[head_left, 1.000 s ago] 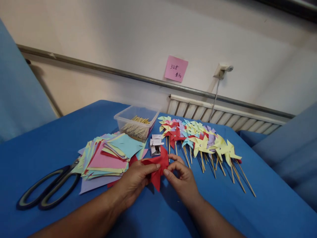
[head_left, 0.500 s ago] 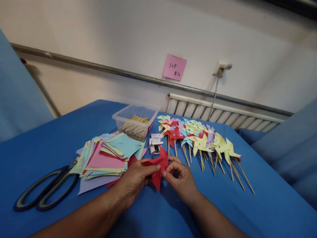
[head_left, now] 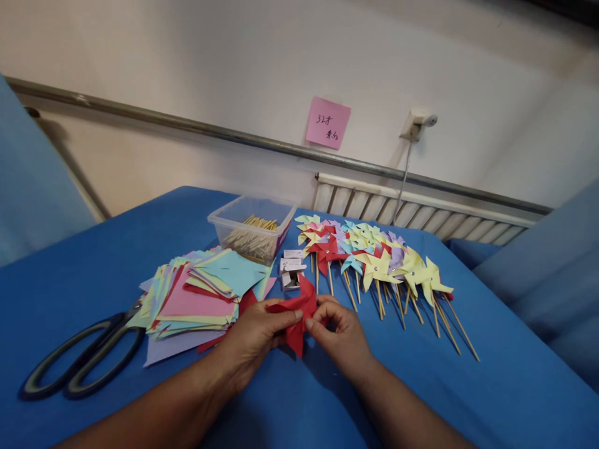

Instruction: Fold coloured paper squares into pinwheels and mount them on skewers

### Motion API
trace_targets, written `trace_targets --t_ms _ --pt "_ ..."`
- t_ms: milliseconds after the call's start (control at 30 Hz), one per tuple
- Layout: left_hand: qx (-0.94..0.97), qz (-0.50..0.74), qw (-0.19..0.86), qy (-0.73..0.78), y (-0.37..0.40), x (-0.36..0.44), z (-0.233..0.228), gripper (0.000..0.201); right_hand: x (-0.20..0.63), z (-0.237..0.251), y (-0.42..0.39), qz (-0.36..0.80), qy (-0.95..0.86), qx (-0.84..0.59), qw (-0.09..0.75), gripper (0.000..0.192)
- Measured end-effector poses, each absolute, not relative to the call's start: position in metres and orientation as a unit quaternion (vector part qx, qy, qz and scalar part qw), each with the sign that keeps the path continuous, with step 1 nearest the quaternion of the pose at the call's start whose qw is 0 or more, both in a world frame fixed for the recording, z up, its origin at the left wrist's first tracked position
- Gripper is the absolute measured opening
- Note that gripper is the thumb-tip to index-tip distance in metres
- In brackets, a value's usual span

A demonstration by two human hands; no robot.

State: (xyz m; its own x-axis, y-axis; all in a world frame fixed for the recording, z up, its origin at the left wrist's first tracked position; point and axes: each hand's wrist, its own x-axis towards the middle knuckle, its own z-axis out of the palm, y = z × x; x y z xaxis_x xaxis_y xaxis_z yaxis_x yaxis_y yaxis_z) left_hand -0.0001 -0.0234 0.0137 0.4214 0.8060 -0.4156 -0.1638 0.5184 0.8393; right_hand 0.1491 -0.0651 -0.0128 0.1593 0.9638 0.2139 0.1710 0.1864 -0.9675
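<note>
Both hands pinch a folded red paper square (head_left: 299, 312) just above the blue desk (head_left: 93, 262): the left hand (head_left: 255, 340) has its grip closed on the paper's left side, the right hand (head_left: 339, 337) on its right. It sits between the stack of coloured paper squares (head_left: 196, 293) and the row of finished pinwheels (head_left: 374, 262), near a small pin box (head_left: 291, 274).

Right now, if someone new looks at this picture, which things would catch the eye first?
First, the red paper piece pinched between the left hand and right hand at the centre of the blue table. Next, the row of colourful pinwheels on sticks behind the right hand, and the stack of coloured paper squares to the left.
</note>
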Motion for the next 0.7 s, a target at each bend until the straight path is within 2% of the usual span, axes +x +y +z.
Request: trace_targets --t_ms 400,700 --pt "0.378 0.323 0.745 0.445 -0.0251 0.0032 0.0177 0.017 0.1487 -0.0168 -0.0641 0.339 -0.536 -0.545 0.549 0.017" --pt "0.365 0.326 0.732 0.473 -0.0248 0.0054 0.0214 0.021 0.1475 -0.0168 -0.0646 0.337 -0.54 -0.544 0.547 0.017"
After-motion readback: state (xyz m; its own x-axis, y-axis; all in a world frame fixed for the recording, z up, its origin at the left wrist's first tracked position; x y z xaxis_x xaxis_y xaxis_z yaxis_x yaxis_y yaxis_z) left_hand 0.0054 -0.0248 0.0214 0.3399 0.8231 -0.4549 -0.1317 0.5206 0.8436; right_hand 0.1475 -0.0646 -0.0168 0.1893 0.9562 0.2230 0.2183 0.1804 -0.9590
